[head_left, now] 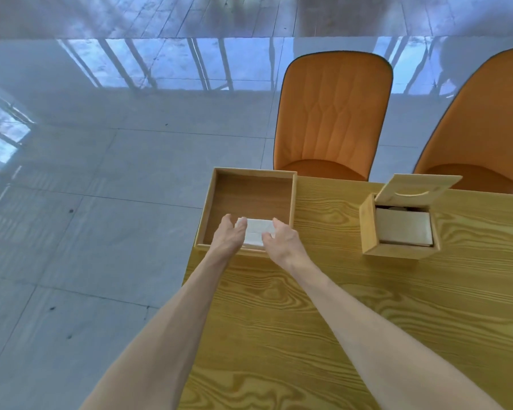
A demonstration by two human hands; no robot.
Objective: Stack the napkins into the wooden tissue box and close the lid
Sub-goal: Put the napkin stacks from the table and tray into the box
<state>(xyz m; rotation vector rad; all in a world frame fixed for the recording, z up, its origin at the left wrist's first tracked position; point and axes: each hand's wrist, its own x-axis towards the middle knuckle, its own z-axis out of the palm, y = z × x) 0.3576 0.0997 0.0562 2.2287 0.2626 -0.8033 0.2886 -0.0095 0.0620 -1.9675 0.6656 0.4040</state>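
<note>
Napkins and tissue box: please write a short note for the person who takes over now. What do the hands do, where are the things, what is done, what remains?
Left hand and right hand: both reach into the open wooden tray at the table's far left corner and flank a white napkin stack, fingers curled at its sides; a firm grip cannot be confirmed.
Wooden tissue box: to the right on the table, lid tilted open, napkins already inside.
Done: some napkins loaded.
Left: carry this stack to the box, put it in, close the lid.
</note>
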